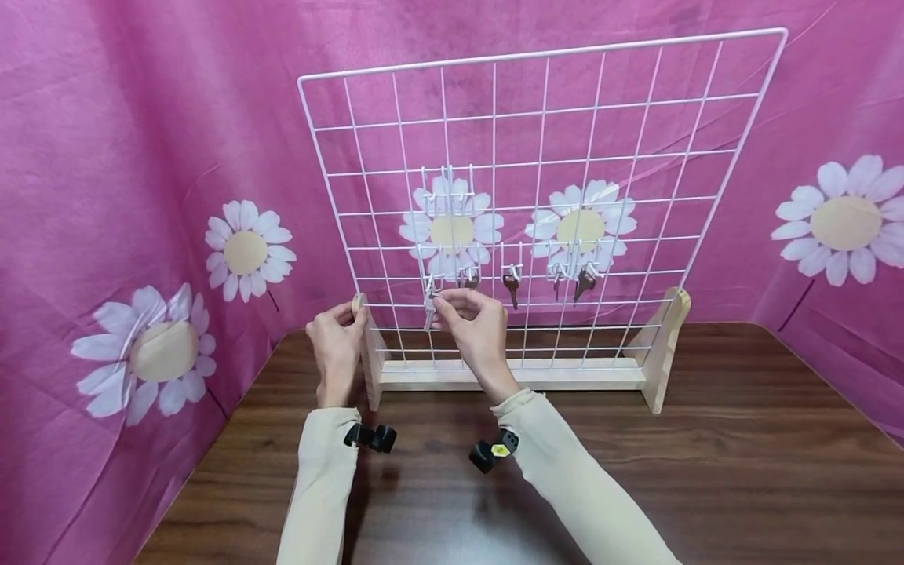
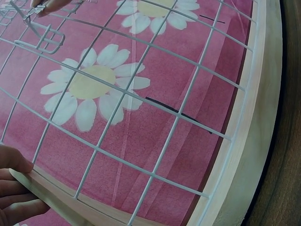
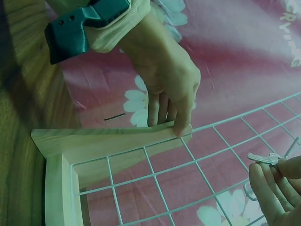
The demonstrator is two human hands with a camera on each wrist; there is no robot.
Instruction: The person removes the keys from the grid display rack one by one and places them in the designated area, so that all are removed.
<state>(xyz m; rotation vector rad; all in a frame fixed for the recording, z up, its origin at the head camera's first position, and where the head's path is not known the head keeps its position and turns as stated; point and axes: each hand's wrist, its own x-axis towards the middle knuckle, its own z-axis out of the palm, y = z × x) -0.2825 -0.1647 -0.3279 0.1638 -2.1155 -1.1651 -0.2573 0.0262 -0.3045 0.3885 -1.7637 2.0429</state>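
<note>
A white wire grid (image 1: pixel 544 53) stands upright in a pale wooden base (image 1: pixel 515 384). My left hand (image 1: pixel 337 345) grips the upper end of the base's left side piece (image 1: pixel 371 365); the left wrist view shows fingers round that wood. At the left of the lower row, my right hand (image 1: pixel 483 333) pinches a silver key (image 1: pixel 429 314) by a hook on the grid. In the right wrist view the key (image 3: pixel 262 158) lies between thumb and fingers; whether its ring sits on the hook cannot be told. Several other keys hang to the right, including a dark key (image 1: pixel 512 290).
More white hooks (image 1: pixel 448 192) hang higher on the grid, above my right hand. The base's right side piece (image 1: pixel 664 353) stands on the brown wooden table (image 1: pixel 741 471). Behind the grid hangs a pink cloth (image 1: pixel 176 94) with daisies.
</note>
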